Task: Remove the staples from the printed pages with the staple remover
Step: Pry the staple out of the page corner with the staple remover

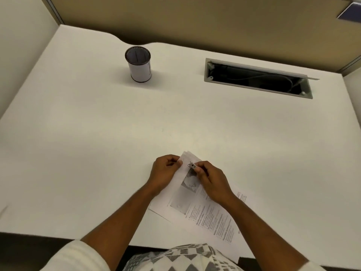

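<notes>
The text on the printed pages (207, 210) is too blurred to read. The pages lie at the desk's (97, 133) near edge. The left hand (166, 171) pinches their far corner; the right hand (212, 180) pinches the metal staple remover (191, 165) on that corner. A pen cup (139, 64) stands well beyond the pages to the left, a cable hatch (257, 78) beyond them to the right.

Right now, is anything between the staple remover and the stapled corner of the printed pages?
Nothing visible. The right hand holds the staple remover directly at the top corner of the printed pages, while the left hand pinches that corner beside it. The staple itself is too small to see.
</notes>
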{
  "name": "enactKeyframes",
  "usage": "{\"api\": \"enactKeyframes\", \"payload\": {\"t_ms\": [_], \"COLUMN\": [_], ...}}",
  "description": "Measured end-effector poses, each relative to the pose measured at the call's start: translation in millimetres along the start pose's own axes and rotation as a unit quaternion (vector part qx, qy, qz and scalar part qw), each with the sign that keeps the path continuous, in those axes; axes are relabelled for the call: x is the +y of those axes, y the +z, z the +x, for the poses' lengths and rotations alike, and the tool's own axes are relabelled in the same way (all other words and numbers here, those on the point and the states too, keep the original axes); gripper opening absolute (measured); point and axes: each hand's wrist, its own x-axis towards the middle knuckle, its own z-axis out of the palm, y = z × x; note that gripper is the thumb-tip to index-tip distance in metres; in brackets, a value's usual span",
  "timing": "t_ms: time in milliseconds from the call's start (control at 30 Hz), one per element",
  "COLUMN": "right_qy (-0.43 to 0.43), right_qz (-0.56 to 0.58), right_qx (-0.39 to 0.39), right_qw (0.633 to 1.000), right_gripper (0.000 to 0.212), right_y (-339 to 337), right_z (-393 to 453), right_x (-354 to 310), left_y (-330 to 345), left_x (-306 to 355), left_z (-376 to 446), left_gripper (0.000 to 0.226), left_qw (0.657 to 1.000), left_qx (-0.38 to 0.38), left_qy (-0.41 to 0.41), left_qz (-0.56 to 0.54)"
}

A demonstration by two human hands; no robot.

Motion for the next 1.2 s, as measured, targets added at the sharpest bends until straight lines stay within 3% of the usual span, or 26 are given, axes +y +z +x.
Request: {"api": "enactKeyframes", "payload": {"t_ms": [133, 600, 733, 967, 1200], "right_qy": [-0.027, -0.029, -0.045, -0.062, -0.063], "right_qz": [-0.004, 0.053, 0.026, -0.051, -0.075], "right_qx": [0.014, 0.072, 0.097, 0.129, 0.124], "right_qw": [1.000, 0.996, 0.994, 0.988, 0.987], "right_gripper": [0.014, 0.023, 0.021, 0.037, 0.026], "right_y": [4.5, 23.0, 22.7, 4.9, 5.4], "right_z": [7.6, 8.7, 5.4, 13.8, 16.0], "right_x": [-4.9, 8.0, 7.2, 7.6, 4.6], "left_y": [-0.6, 0.5, 0.5, 3.1, 1.2], "left_x": [-0.3, -5.9, -6.1, -6.4, -6.1], "left_z": [-0.2, -1.3, -0.1, 0.1, 1.7], "left_gripper": [0.013, 0.021, 0.022, 0.023, 0.022], "left_qw": [1.000, 0.999, 0.999, 0.999, 0.999], "left_qx": [0.009, 0.024, 0.020, 0.024, 0.021], "left_qy": [-0.002, 0.038, 0.033, 0.030, 0.021], "left_qz": [-0.014, 0.001, -0.004, 0.014, 0.017]}}
